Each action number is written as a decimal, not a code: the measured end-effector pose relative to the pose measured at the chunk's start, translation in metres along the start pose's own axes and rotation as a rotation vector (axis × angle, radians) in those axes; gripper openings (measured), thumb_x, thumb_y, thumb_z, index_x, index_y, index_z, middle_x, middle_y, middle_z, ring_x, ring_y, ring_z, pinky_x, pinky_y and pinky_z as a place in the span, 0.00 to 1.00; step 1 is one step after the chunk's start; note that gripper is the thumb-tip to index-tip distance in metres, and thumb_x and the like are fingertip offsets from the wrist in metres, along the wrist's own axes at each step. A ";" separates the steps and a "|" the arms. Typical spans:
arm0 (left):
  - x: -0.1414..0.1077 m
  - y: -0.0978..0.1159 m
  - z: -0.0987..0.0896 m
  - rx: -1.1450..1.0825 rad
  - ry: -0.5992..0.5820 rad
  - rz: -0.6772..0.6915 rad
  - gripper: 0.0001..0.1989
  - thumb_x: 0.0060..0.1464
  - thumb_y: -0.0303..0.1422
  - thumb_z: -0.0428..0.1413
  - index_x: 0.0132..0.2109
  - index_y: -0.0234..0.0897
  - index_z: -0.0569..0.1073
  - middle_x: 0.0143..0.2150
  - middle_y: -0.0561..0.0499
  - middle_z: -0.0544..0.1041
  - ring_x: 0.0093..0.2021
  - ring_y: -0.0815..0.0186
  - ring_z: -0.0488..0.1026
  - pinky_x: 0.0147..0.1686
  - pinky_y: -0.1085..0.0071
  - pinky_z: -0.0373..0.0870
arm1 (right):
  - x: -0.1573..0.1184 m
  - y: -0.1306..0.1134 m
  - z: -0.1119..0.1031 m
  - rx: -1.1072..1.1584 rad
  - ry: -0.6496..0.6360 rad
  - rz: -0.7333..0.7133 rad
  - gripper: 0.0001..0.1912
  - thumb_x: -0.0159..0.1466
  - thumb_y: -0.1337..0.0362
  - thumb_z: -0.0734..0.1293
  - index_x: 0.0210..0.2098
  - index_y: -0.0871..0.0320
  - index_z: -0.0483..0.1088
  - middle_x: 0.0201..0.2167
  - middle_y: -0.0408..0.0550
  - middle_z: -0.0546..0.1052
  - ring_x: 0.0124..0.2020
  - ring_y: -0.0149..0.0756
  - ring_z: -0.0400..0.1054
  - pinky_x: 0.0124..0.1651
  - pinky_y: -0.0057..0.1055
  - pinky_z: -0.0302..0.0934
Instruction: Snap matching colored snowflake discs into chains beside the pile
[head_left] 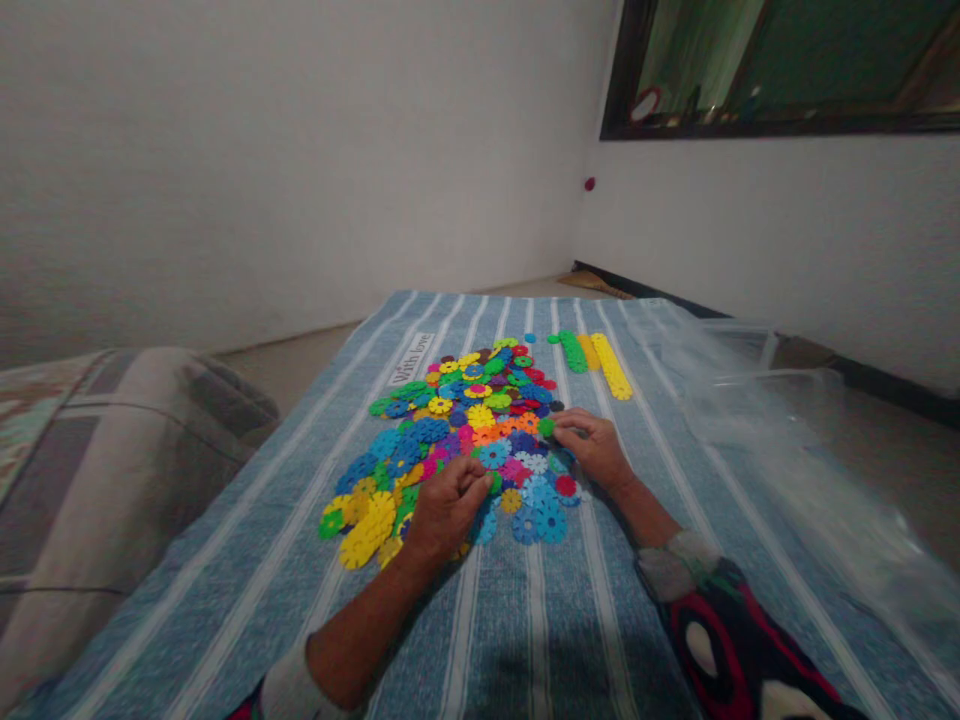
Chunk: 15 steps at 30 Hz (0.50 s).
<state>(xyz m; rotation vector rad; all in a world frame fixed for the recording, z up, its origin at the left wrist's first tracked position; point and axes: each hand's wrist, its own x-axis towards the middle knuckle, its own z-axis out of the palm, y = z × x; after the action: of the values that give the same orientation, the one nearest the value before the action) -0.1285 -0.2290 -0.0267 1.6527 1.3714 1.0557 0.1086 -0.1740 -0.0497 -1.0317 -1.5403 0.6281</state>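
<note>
A wide heap of colourful notched plastic discs (480,415) covers the middle of the striped cloth. Over the heap's near side, my left hand (448,505) is closed, pinching a green disc (493,484) that shows partly past its fingertips. At the right edge of the heap, my right hand (592,447) grips another green disc (546,427) between thumb and fingers. Light blue discs (540,518) lie between the two hands, nearer to me. A cluster of yellow discs (367,535) is left of my left hand.
Beyond my right hand lie a green row of discs (574,352) and a longer yellow row (612,368). Clear plastic containers (772,400) stand along the right side. A cushioned seat (135,450) is at the left, and white walls rise behind the cloth (285,560).
</note>
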 end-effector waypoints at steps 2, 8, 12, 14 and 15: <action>0.000 0.002 0.000 -0.070 -0.002 -0.059 0.11 0.50 0.41 0.58 0.31 0.38 0.70 0.19 0.58 0.70 0.23 0.68 0.71 0.23 0.75 0.61 | -0.002 -0.011 0.008 0.008 -0.099 -0.085 0.06 0.59 0.64 0.68 0.28 0.56 0.77 0.36 0.49 0.80 0.41 0.38 0.74 0.48 0.36 0.66; 0.002 0.005 0.002 -0.288 -0.025 -0.192 0.14 0.46 0.43 0.61 0.32 0.38 0.69 0.24 0.52 0.78 0.28 0.61 0.79 0.24 0.71 0.69 | -0.013 -0.034 0.037 -0.091 -0.296 -0.261 0.04 0.60 0.68 0.68 0.30 0.56 0.75 0.42 0.51 0.79 0.46 0.39 0.73 0.52 0.38 0.62; 0.003 0.007 0.001 -0.388 -0.030 -0.218 0.16 0.43 0.41 0.63 0.34 0.37 0.69 0.25 0.52 0.79 0.29 0.60 0.80 0.27 0.69 0.73 | -0.018 -0.036 0.046 -0.120 -0.339 -0.291 0.05 0.59 0.70 0.67 0.28 0.56 0.73 0.41 0.50 0.78 0.45 0.39 0.72 0.51 0.38 0.61; 0.002 0.007 0.001 -0.415 -0.028 -0.211 0.15 0.44 0.41 0.63 0.35 0.36 0.69 0.24 0.52 0.79 0.28 0.60 0.80 0.27 0.69 0.73 | -0.018 -0.036 0.047 -0.118 -0.334 -0.268 0.05 0.59 0.71 0.67 0.27 0.56 0.72 0.40 0.50 0.78 0.44 0.38 0.72 0.50 0.37 0.61; 0.002 0.007 0.000 -0.423 -0.030 -0.205 0.15 0.45 0.40 0.63 0.35 0.36 0.69 0.24 0.52 0.79 0.28 0.60 0.80 0.27 0.68 0.73 | -0.018 -0.036 0.047 -0.115 -0.328 -0.258 0.06 0.59 0.71 0.67 0.27 0.57 0.71 0.39 0.50 0.78 0.43 0.38 0.72 0.50 0.37 0.61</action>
<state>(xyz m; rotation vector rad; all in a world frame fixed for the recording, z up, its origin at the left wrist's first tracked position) -0.1253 -0.2280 -0.0200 1.1889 1.1706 1.1037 0.0539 -0.2002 -0.0401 -0.8217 -1.9791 0.5504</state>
